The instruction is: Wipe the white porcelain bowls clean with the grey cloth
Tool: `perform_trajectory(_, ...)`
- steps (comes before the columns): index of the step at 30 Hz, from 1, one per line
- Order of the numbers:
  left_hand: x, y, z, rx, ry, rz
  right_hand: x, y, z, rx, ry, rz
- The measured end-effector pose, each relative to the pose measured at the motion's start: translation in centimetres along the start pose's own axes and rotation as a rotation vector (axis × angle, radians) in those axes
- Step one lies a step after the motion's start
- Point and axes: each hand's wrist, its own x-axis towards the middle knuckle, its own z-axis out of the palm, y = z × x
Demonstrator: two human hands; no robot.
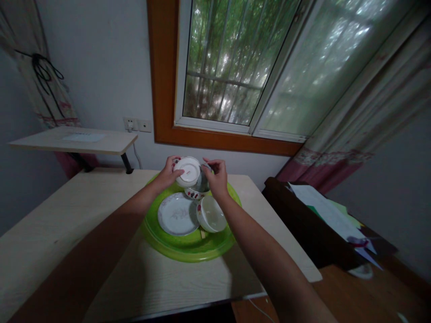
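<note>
My left hand [168,173] grips a white bowl [188,170] by its side, thumb on the outside. The bowl is tipped so its round base faces me. Close to its right side, my right hand [217,178] is closed on a greyish cloth [202,183], partly hidden by the fingers. Below them is a wide green basin [190,257]. Inside it lie a white plate [177,215] with a faint floral pattern, a tilted white bowl [213,215] with its opening toward me, and a patterned bowl [194,194] partly covered by the held things.
The basin stands on a pale wooden table [111,251]. A raised shelf [77,139] with a paper on it is at the back left. Behind is a wall with a window [235,67]. Papers lie on a dark piece of furniture [303,229] at right.
</note>
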Motion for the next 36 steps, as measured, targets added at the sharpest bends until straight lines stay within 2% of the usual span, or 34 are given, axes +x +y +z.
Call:
perform_trajectory(4,-0.3,0.4,0.2,-0.021,-0.021,-0.022,0.0,-0.2,-0.6,-0.29,0.012,-0.008)
perform_trajectory(6,-0.3,0.6,0.2,-0.024,-0.019,-0.029,0.1,0.0,-0.7,-0.352,-0.016,0.012)
perform_trajectory(14,-0.2,0.8,0.1,-0.036,-0.001,-0.042,0.2,2.3,-0.2,-0.227,0.021,0.116)
perform_trajectory(19,-0.1,0.6,0.0,-0.042,0.038,-0.023,0.1,2.3,-0.2,-0.303,-0.068,0.127)
perform_trajectory(22,0.1,0.5,-0.1,-0.032,0.071,-0.025,-0.1,1.5,-0.2,-0.254,-0.102,0.106)
perform_trajectory(27,0.3,0.4,-0.2,0.002,0.122,-0.016,-0.2,0.1,-0.3,-0.237,-0.239,-0.024)
perform_trajectory(36,0.1,0.5,-0.1,-0.016,0.1,0.03,-0.9,-1.6,0.1,-0.329,-0.485,-0.169)
